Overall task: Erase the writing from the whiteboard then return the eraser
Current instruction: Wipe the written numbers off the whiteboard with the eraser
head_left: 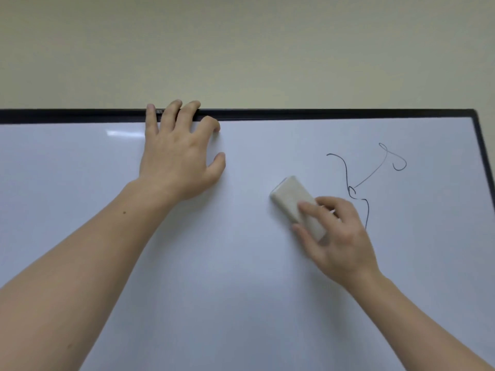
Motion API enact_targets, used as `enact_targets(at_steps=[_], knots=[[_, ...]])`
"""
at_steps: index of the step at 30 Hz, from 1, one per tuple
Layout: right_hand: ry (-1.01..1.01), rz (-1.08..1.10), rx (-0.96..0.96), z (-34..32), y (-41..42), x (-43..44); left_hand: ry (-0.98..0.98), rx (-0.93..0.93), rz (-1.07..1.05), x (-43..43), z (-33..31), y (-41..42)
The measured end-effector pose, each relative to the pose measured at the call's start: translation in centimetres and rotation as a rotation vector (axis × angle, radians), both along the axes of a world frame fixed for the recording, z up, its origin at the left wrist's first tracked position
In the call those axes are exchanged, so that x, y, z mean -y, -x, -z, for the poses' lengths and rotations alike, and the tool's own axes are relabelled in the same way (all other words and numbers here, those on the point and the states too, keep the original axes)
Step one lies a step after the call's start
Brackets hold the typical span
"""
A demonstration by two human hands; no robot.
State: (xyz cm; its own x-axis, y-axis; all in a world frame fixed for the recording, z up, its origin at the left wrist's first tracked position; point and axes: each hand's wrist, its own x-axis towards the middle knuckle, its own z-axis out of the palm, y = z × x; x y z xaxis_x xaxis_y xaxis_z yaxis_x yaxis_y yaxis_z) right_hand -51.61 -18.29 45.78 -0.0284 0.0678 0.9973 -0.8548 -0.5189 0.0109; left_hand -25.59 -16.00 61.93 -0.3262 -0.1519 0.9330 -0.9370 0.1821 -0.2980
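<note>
A whiteboard (214, 263) with a black frame fills the lower part of the view. A thin dark scribble (347, 172) runs across its upper right area, with a loop near the right edge. My right hand (337, 242) holds a pale grey block eraser (290, 200) flat against the board, just left of the scribble; part of the line is hidden behind this hand. My left hand (174, 156) rests on the board with three fingers hooked over the top frame (294, 113), thumb and index finger lying on the white surface.
A plain beige wall (241, 49) rises above the board. The board's right frame edge (484, 156) slants down at the far right. A light glare shows on the board at upper left.
</note>
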Motion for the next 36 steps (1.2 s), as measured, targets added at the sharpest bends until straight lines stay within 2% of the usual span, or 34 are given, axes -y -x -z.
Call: enact_targets(at_steps=[3, 5, 7, 10, 12, 16, 19, 25, 27, 29, 34, 36], knots=[[-0.062, -0.002, 0.274, -0.8, 1.1, 0.4, 0.008, -0.006, -0.001, 0.0, 0.1, 0.2], [-0.070, -0.038, 0.336, -0.8, 0.2, 0.4, 0.007, 0.002, 0.002, 0.1, 0.2, 0.6], [-0.026, -0.049, 0.240, -0.3, -1.5, 0.3, 0.006, 0.026, 0.008, 0.3, 0.3, 1.4], [0.017, -0.074, -0.080, 1.7, -3.5, -0.1, 0.006, 0.067, 0.025, 0.6, 0.2, 3.2], [0.009, -0.064, -0.222, 2.9, -3.1, -0.2, 0.006, 0.089, 0.042, 0.8, 0.1, 4.8], [-0.005, -0.039, -0.273, 3.9, 0.7, 0.3, -0.003, 0.118, 0.057, 1.3, -0.1, 7.3], [-0.028, -0.042, -0.105, 3.7, 4.7, 0.4, 0.000, 0.124, 0.063, 1.7, -0.1, 8.6], [-0.160, 0.005, 0.537, 1.4, 11.3, 1.2, -0.006, 0.149, 0.044, 2.2, -0.4, 10.4], [-0.182, -0.019, 0.639, 0.9, 11.3, 1.5, -0.005, 0.154, 0.039, 2.3, -0.5, 10.8], [-0.125, -0.008, 0.559, 0.8, 9.3, 1.5, -0.006, 0.148, 0.040, 2.3, -0.5, 11.0], [-0.002, -0.037, 0.018, 1.1, 3.4, 1.1, 0.042, 0.115, 0.079, 2.3, -0.9, 11.6], [0.014, -0.024, -0.106, 0.3, 3.7, 1.2, 0.059, 0.101, 0.091, 2.4, -1.0, 11.8]])
